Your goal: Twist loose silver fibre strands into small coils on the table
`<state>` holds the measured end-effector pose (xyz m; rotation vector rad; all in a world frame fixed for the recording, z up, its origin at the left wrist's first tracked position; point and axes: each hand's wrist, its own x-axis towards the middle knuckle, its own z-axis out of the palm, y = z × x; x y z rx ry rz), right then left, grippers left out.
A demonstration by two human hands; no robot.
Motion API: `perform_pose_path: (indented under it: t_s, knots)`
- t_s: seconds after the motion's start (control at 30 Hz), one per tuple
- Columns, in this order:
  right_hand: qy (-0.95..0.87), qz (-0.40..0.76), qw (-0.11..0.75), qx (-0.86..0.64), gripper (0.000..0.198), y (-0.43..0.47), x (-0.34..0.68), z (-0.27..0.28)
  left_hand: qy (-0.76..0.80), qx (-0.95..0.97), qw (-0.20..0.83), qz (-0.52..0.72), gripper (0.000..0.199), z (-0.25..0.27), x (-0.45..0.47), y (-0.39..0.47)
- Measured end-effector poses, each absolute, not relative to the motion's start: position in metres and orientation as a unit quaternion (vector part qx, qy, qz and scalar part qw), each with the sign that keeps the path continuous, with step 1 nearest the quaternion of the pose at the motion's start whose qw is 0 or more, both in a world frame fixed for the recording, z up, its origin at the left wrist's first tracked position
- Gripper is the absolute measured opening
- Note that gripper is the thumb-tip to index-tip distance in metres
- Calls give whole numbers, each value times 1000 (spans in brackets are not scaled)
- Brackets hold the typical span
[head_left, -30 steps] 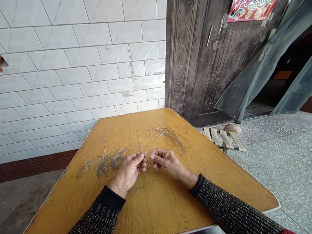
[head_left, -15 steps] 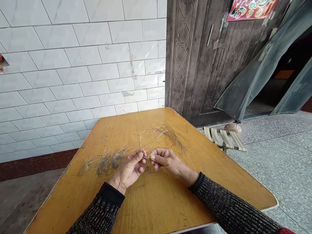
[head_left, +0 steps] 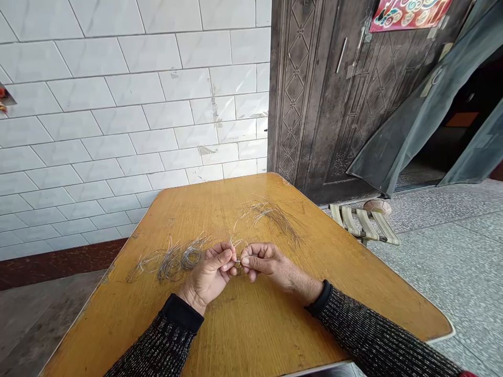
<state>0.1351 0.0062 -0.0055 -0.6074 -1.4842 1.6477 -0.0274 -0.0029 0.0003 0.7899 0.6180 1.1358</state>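
Between my two hands is a thin silvery wire (head_left: 240,242), bent into a small loop with a free end sticking up. My left hand (head_left: 214,272) pinches it between thumb and fingers. My right hand (head_left: 265,263) grips the other side of the loop, its fingertips almost touching those of the left. Left of my left hand, coiled wires (head_left: 191,255) lie in several bundles on the wooden table (head_left: 236,330). Beyond my right hand lies a loose bunch of straighter wires (head_left: 273,215). My fingers cover part of the held wire.
A white tiled wall (head_left: 129,94) stands behind the table, with a dark carved door (head_left: 314,115) at right. A strapped folding stool (head_left: 363,222) sits on the floor beyond the table's right edge. Grey curtains (head_left: 408,125) hang across a doorway.
My hands have drawn slightly closer together. The wire's upright end now leans more to the right, and the loop has shifted between my fingers. The view has moved slightly.
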Motion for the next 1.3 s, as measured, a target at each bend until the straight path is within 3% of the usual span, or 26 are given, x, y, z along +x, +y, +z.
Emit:
perform_pose_path:
  t_s: [0.37,0.53,1.0,1.13,1.3]
  knots:
    - [-568,642,418,-300,34,11,138,-2,354,403,654,534,21,2,-27,2]
    - [-556,616,430,-355,37,19,142,-4,445,443,556,545,20,5,-35,7]
    - [-539,559,477,-411,30,37,157,-6,592,614,314,417,2,-11,-34,15]
    - [-527,559,484,-418,30,39,160,-5,591,645,256,411,9,-12,-33,15]
    - [-506,546,515,-424,31,43,170,1,585,662,256,393,13,-10,-34,13]
